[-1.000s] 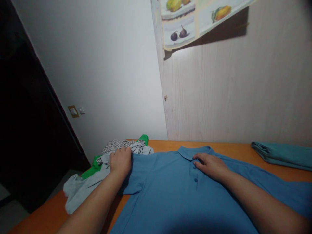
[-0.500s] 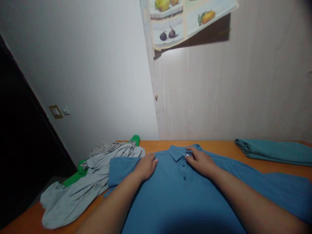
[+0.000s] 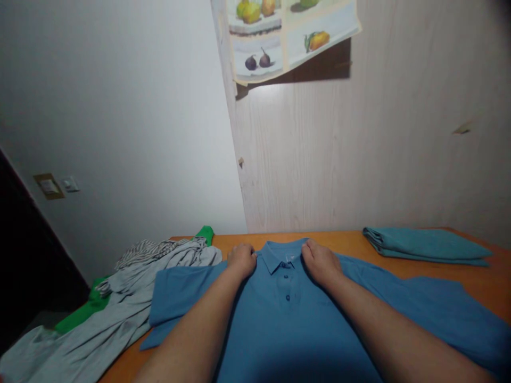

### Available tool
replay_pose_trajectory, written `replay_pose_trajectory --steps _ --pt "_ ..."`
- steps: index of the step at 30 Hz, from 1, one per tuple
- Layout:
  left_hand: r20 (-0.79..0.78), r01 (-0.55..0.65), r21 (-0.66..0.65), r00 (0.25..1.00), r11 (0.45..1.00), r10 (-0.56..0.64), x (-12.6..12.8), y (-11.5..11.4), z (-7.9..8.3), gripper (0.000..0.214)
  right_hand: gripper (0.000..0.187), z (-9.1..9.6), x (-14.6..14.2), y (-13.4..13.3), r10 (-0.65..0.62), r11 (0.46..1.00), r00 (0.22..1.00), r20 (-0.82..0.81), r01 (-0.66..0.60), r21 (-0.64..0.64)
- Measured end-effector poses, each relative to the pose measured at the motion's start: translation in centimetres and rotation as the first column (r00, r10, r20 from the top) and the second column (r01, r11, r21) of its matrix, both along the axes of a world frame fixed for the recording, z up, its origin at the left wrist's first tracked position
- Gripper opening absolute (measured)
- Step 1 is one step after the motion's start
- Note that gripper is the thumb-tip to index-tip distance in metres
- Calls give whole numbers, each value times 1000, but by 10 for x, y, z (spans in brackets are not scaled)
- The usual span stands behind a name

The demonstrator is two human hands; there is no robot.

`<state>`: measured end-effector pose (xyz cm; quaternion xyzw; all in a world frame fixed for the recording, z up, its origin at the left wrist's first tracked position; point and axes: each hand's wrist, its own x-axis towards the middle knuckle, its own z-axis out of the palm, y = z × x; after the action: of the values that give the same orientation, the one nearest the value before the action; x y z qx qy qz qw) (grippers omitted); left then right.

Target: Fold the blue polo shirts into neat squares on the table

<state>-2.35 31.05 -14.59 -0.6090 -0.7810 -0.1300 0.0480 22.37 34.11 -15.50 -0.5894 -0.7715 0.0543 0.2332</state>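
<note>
A blue polo shirt [image 3: 275,330] lies spread front side up, its collar at the far end and its sleeves out to both sides. My left hand [image 3: 241,259] is closed on the shirt's left shoulder, beside the collar. On the other side of the collar, my right hand [image 3: 321,261] grips the cloth at the right shoulder with its fingers curled under. Between the hands, the collar [image 3: 273,258] and a short row of dark buttons are visible. The fingertips of both hands are mostly hidden.
A heap of grey clothes [image 3: 131,298], with striped and green cloth [image 3: 82,314] in it, lies at the left. Folded teal cloth [image 3: 427,246] sits at the back right of the orange table [image 3: 351,239]. The wall [image 3: 303,175] rises behind, with a fruit poster [image 3: 259,40].
My right hand has moved from the collar opening to the right side of the collar and closed there. My left hand has closed on the left shoulder. The view has turned slightly right.
</note>
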Motion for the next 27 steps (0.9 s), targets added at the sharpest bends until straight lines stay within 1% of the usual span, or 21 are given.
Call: replay_pose_trajectory --steps 3,6,10,13,16,18,20,21,22,24,25,27 --pt "12 -44 20 999 999 44 2 9 -5 28 47 0 2 1 -45 999 998 -44 46 16" --pt "17 -87 45 996 995 86 2 13 -9 29 49 0 2 3 -82 996 996 -46 83 19" --pt "38 -109 69 994 992 106 3 13 -10 24 46 -2 0 5 -68 998 998 5 68 18" --pt "58 -115 125 992 985 109 8 10 -3 21 41 -5 -2 5 -4 998 999 53 1 55" --pt "79 -101 205 993 973 87 22 5 11 23 36 -7 -4 6 62 995 995 75 -67 68" --pt "127 -39 245 992 969 8 38 1 20 21 34 -9 -5 7 92 994 993 68 -95 51" --pt "194 70 251 974 966 -121 59 -3 26 16 35 -11 -5 10 119 992 993 26 -119 29" --pt "223 141 236 955 961 -195 71 -5 27 14 35 -12 -4 12 135 991 990 -36 -134 19" --pt "241 216 210 934 953 -265 83 -8 26 15 36 -14 -4 14 148 989 981 -125 -148 11" --pt "234 342 144 900 929 -367 105 -13 21 18 37 -17 -1 20 159 986 935 -317 -166 7" --pt "207 386 118 892 915 -403 114 -16 17 20 38 -19 1 24 156 986 906 -394 -167 8" --pt "104 457 99 879 884 -466 130 -22 10 21 41 -21 3 30 135 989 865 -483 -150 9"
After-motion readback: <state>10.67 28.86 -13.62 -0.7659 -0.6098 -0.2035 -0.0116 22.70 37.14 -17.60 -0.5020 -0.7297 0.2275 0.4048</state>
